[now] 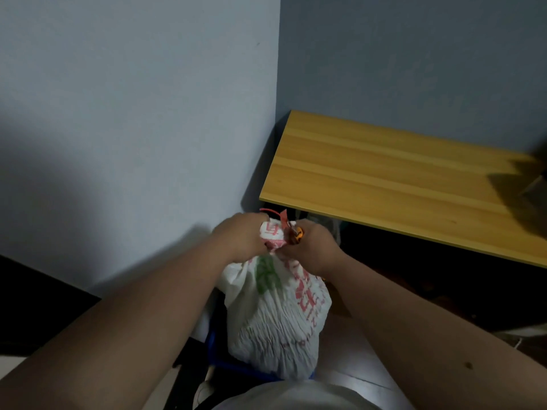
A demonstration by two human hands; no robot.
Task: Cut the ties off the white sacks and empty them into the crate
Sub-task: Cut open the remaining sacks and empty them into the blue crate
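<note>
Head view: a white sack [275, 315] with red and green print is seen standing upright, low in the middle of the frame, its base set in a blue crate [216, 355] of which only a strip of rim is shown. The sack's neck is bunched at the top, and a red tie [273, 213] is seen looped just above the gathered fabric. The left hand [241, 236] is wrapped round the neck from the left, the grip clamped on the bunched cloth. The right hand [313, 247] is brought in from the right, its grip closed on a small orange-and-black tool [297, 234], which is held against the neck just beside the tie. Whether the tool's edge is touching the tie cannot be told; the spot is blurred. Both bare forearms are stretched forward from the bottom corners. A wooden desk [399, 179] is seen to the right, behind the sack, its near corner just beyond the hands. Blue-grey walls [133, 113] meet in a corner behind the desk. White fabric is shown at the bottom edge, close to the camera.
</note>
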